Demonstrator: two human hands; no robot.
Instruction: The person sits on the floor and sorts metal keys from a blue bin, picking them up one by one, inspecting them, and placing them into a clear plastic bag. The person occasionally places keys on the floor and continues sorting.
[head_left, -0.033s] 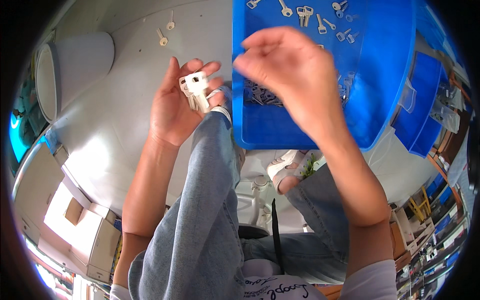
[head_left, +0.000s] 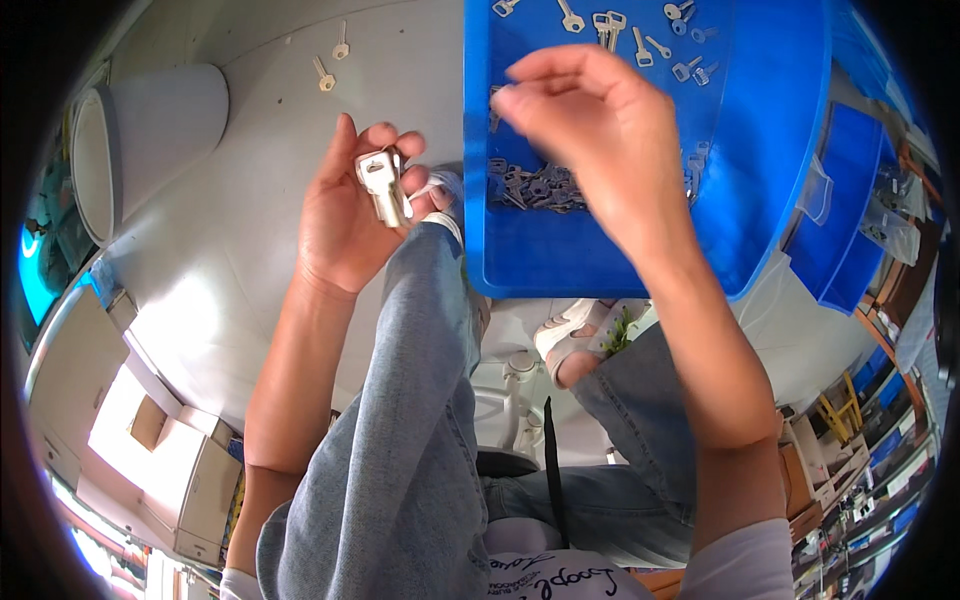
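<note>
The right hand is hovering slightly farther right over the blue bin, fingers narrowed, contents unclear. Keys are lying rearranged on the loosely spread left hand.

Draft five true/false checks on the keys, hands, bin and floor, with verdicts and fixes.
1. Keys rest in the left hand. True.
2. The right hand is over the floor. False: it is over the bin.
3. Two keys lie on the floor. True.
4. The bin is red. False: it is blue.
5. The bin holds just one key. False: several lie scattered, with a pile of them nearer the person.
</note>
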